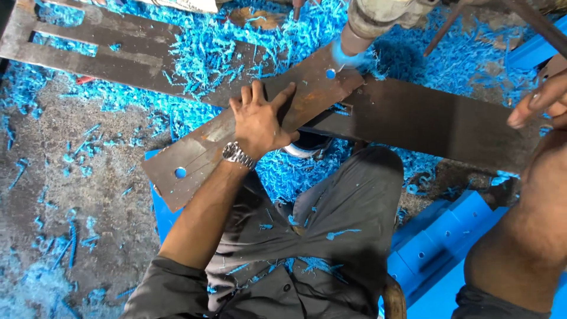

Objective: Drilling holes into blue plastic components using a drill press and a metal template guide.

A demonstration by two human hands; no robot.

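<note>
Left hand (258,121) flat and spread wide on the rusty drilled metal strip (195,155), gripping nothing. Right hand (540,101) at the frame edge, fingers curled, grip impossible to tell. Blue shavings (201,53) everywhere.

The rusty brown steel plate (254,133) carries orange rust blotches and two holes showing bright blue. Bright blue plastic shavings (207,53) lie in curls over the mottled grey floor (65,207), thickest toward twelve o'clock. The wristwatch (237,155) is silver. The trousers (331,230) are dark grey, flecked with blue. At four o'clock, the moulded parts (434,248) are solid blue.
</note>
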